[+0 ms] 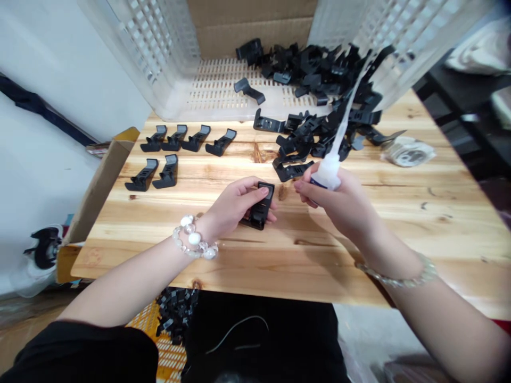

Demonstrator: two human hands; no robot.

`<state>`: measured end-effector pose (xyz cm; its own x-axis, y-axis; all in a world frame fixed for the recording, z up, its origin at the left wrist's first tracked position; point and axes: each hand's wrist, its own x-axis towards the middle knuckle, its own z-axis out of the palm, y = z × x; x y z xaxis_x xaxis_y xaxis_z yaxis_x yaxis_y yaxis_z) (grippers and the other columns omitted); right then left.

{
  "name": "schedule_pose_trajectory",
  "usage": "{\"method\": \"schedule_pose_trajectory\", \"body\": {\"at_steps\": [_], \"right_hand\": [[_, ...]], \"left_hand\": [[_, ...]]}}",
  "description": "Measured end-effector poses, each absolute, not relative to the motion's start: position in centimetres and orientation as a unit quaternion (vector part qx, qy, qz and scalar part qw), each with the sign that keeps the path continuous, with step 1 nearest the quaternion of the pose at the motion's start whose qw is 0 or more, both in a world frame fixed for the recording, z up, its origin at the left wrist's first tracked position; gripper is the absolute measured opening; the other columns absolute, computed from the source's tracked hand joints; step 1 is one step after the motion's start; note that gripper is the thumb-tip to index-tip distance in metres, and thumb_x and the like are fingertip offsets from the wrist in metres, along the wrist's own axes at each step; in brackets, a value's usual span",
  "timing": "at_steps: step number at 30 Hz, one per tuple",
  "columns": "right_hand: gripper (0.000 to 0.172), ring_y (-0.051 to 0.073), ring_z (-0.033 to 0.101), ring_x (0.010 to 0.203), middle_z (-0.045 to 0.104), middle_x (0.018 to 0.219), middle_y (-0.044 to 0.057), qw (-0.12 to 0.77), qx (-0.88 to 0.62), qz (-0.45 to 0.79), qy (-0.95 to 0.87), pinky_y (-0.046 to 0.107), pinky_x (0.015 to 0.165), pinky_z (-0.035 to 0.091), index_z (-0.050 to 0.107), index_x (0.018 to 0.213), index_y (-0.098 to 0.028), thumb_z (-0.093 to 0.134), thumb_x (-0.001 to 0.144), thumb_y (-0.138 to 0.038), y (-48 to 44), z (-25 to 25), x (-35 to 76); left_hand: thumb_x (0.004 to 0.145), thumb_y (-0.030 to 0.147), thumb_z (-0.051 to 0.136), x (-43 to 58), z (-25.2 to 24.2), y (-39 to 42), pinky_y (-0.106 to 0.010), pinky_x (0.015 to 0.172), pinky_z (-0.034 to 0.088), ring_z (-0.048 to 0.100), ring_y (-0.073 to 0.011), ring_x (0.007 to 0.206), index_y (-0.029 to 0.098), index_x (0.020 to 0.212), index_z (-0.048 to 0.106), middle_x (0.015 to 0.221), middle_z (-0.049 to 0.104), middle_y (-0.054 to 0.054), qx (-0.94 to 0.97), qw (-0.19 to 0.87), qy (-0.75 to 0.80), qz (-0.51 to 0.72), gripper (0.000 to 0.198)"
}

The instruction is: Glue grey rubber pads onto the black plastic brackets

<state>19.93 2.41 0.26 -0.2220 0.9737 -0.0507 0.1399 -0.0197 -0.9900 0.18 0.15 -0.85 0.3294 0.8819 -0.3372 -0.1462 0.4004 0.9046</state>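
My left hand (243,201) is closed round a black plastic clip (261,208), with the thumb pressed on its upper end. In my right hand (339,199) is a small white glue bottle (329,166), its long thin nozzle pointing up and away from me. A loose pile of black clip pieces (299,135) lies just beyond the two hands. To the left, several black clips (167,171) stand in two rows on the wooden table (223,260), with grey pads at their upper ends.
A white plastic crate (175,103) lies open toward me at the back, heaped with black pieces. A tape roll (409,151) sits on the right. Below the table's front edge, a yellow basket (170,354) holds small black parts. A cardboard box (99,186) stands at the left.
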Motion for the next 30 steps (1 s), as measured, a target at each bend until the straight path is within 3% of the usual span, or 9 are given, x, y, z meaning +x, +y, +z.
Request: {"method": "schedule_pose_trajectory", "body": {"at_steps": [6,10,14,16,19,22,27,30], "right_hand": [[0.022,0.010,0.044,0.054,0.052,0.059,-0.004,0.387,-0.503,0.503,-0.586,0.026,0.052,0.035,0.052,0.071,-0.020,0.071,0.073,-0.030,2.6,0.5,20.0],[0.023,0.010,0.040,0.049,0.048,0.054,-0.005,0.384,-0.507,0.507,-0.582,0.025,0.047,0.031,0.050,0.067,-0.021,0.072,0.072,-0.029,2.7,0.8,20.0],[0.025,0.011,0.041,0.051,0.048,0.055,-0.005,0.388,-0.503,0.513,-0.577,0.026,0.050,0.032,0.049,0.069,-0.021,0.072,0.071,-0.032,2.9,0.2,20.1],[0.027,0.010,0.040,0.050,0.047,0.054,-0.006,0.395,-0.500,0.512,-0.576,0.025,0.051,0.031,0.049,0.071,-0.021,0.072,0.071,-0.035,3.1,-0.2,20.1],[0.028,0.010,0.042,0.050,0.048,0.054,-0.006,0.403,-0.492,0.512,-0.577,0.025,0.051,0.033,0.050,0.071,-0.020,0.072,0.070,-0.036,3.3,-0.7,20.1],[0.028,0.010,0.042,0.049,0.049,0.053,-0.005,0.407,-0.492,0.509,-0.577,0.025,0.050,0.033,0.050,0.070,-0.019,0.073,0.069,-0.035,3.3,-0.5,20.2],[0.029,0.008,0.041,0.045,0.048,0.049,-0.005,0.424,-0.461,0.555,-0.547,0.022,0.046,0.031,0.049,0.065,-0.019,0.075,0.068,-0.031,3.0,-0.5,20.0],[0.030,0.007,0.041,0.043,0.051,0.051,-0.005,0.423,-0.434,0.625,-0.493,0.021,0.043,0.029,0.051,0.069,-0.019,0.079,0.066,-0.028,2.6,-1.4,19.4]], "left_hand": [[0.091,0.024,0.055,-1.5,-0.4,2.1,-0.026,0.063,0.057,0.066,-0.0119,0.064,0.014,0.087,0.053,0.081,0.067,-0.004,0.429,0.640,0.489,0.408,0.011],[0.093,0.021,0.049,-4.8,0.4,4.3,-0.030,0.061,0.056,0.062,-0.0111,0.058,0.016,0.088,0.051,0.078,0.064,-0.003,0.466,0.505,0.608,0.397,0.007],[0.088,0.018,0.054,-8.1,0.5,5.4,-0.036,0.064,0.055,0.062,-0.0170,0.058,0.016,0.093,0.049,0.070,0.060,-0.002,0.485,0.371,0.691,0.388,0.007],[0.085,0.015,0.057,-9.1,0.5,5.5,-0.040,0.080,0.054,0.066,-0.0223,0.078,0.016,0.099,0.051,0.082,0.064,-0.008,0.509,0.286,0.710,0.393,0.015],[0.084,0.013,0.057,-9.6,1.0,5.1,-0.042,0.101,0.042,0.060,-0.0273,0.107,0.013,0.108,0.053,0.112,0.062,-0.018,0.548,0.181,0.711,0.401,0.025],[0.086,0.017,0.056,-9.8,2.3,3.4,-0.042,0.103,0.040,0.060,-0.0262,0.105,0.013,0.114,0.054,0.124,0.058,-0.019,0.573,0.130,0.701,0.404,0.029],[0.090,0.035,0.055,-11.3,4.0,-3.8,-0.033,0.086,0.048,0.062,-0.0197,0.088,0.018,0.094,0.060,0.094,0.066,-0.007,0.559,0.103,0.697,0.437,0.018],[0.086,0.038,0.062,-13.4,3.7,-10.1,-0.029,0.076,0.050,0.061,-0.0162,0.073,0.018,0.085,0.062,0.074,0.064,-0.002,0.519,0.164,0.670,0.504,0.019]]}}
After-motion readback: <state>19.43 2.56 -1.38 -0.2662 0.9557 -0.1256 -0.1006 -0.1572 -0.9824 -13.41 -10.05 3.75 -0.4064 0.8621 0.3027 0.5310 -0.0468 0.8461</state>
